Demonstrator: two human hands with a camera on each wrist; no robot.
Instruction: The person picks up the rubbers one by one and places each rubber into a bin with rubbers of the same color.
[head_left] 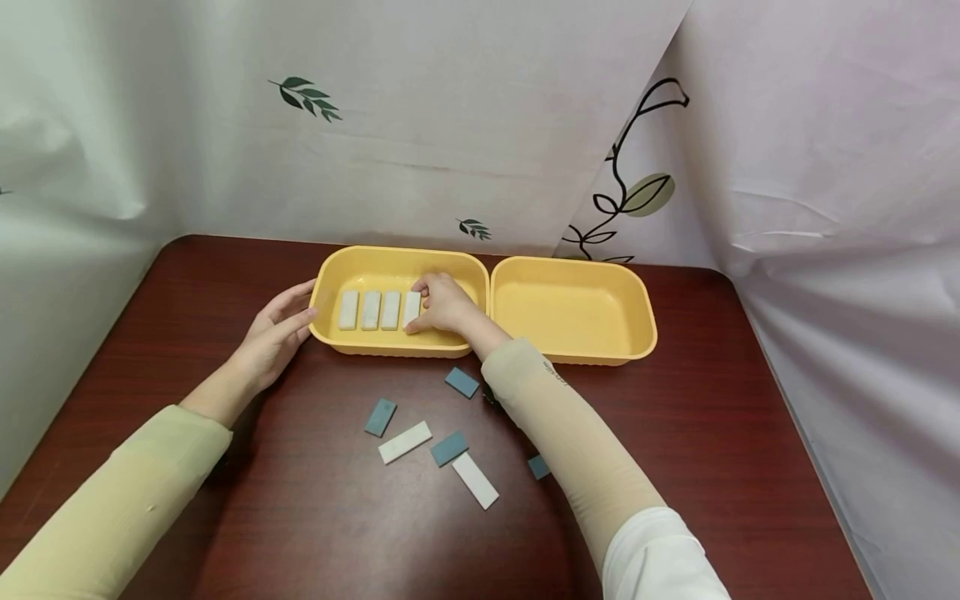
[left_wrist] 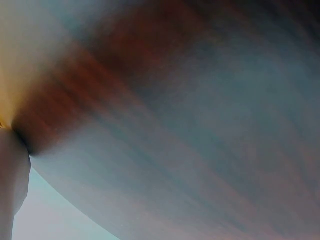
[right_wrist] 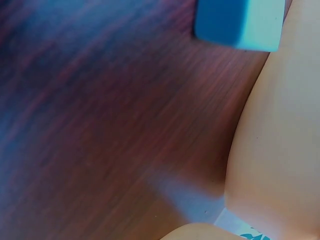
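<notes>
Right hand: fingers pinch the rightmost white block of a row of four, all inside the left yellow tray; the other three white blocks lie side by side to its left. Left hand: fingers loosely extended, touching the outside of that tray's left end. A second yellow tray stands just beside the first on the dark red counter. In front lie two loose white blocks and four blue-grey blocks, one partly hidden by the right sleeve.
</notes>
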